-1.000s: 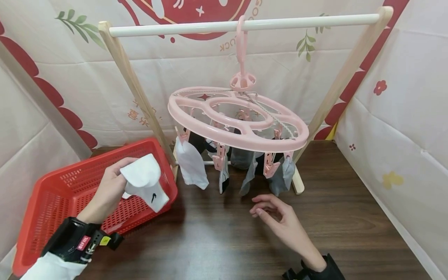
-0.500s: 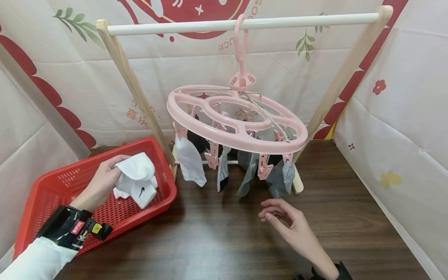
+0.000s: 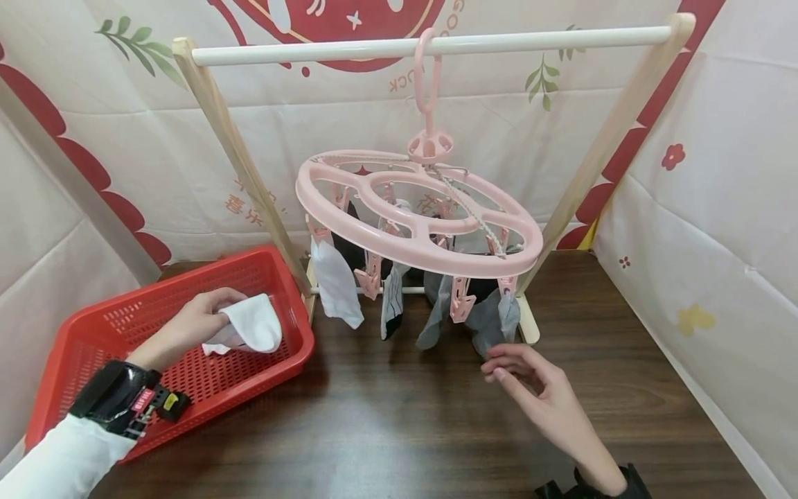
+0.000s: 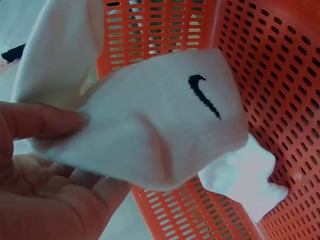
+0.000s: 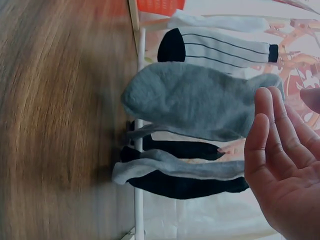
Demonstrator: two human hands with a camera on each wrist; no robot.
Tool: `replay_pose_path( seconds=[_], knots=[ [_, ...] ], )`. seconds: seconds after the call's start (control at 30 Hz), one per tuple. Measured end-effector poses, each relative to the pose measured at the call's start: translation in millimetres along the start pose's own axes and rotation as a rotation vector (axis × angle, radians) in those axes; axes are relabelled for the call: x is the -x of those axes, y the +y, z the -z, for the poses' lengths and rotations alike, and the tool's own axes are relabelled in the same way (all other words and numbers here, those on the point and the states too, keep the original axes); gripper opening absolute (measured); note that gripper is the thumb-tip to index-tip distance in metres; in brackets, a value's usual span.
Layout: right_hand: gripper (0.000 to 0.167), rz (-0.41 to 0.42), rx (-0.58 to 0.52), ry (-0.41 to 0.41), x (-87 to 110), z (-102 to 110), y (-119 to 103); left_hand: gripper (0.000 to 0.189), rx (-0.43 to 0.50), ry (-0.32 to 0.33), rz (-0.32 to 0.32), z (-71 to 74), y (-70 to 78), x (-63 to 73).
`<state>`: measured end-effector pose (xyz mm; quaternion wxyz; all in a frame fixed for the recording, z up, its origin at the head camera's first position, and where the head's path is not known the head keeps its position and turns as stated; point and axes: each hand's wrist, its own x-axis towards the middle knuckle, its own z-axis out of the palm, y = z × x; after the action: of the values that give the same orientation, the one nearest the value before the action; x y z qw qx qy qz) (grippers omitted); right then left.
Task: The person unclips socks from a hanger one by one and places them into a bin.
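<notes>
My left hand (image 3: 196, 322) pinches a white sock (image 3: 260, 323) between thumb and fingers, over the red basket (image 3: 93, 333). In the left wrist view the black swoosh on that sock's cuff shows. Another white sock (image 4: 245, 177) lies in the basket beneath it. My right hand (image 3: 539, 391) holds nothing, its fingers lightly bent, just below and in front of a grey sock (image 3: 486, 324). That sock hangs from a pink round clip hanger (image 3: 418, 251). Along the rim also hang a white sock (image 3: 337, 284) and a striped sock (image 3: 391, 301) with a black toe.
The hanger hooks on a white bar (image 3: 312, 50) between wooden legs (image 3: 233, 145). Several other black and grey socks hang further back, partly hidden. Pink clips (image 3: 462, 301) without socks dangle at the front rim. Patterned cloth walls (image 3: 698, 229) surround the brown tabletop (image 3: 399, 423).
My left hand has shifted left, and the held sock has turned so its swoosh no longer shows in the head view. My right hand has moved right. The hanger has rotated slightly, its front clips swinging left.
</notes>
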<state>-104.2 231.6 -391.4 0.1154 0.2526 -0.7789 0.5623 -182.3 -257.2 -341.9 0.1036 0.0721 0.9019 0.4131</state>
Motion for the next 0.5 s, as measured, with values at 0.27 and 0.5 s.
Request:
replay_pose_path(
  seconds=[0.27, 0.5],
  knots=[
    [0.028, -0.053, 0.020, -0.016, 2.6, 6, 2, 0.038, -0.039, -0.035, 0.004, 6.3, 1.0, -6.2],
    [0.028, -0.031, 0.021, -0.015, 4.1, 8, 3, 0.036, -0.050, -0.022, -0.006, 11.6, 5.9, -6.3]
  ],
)
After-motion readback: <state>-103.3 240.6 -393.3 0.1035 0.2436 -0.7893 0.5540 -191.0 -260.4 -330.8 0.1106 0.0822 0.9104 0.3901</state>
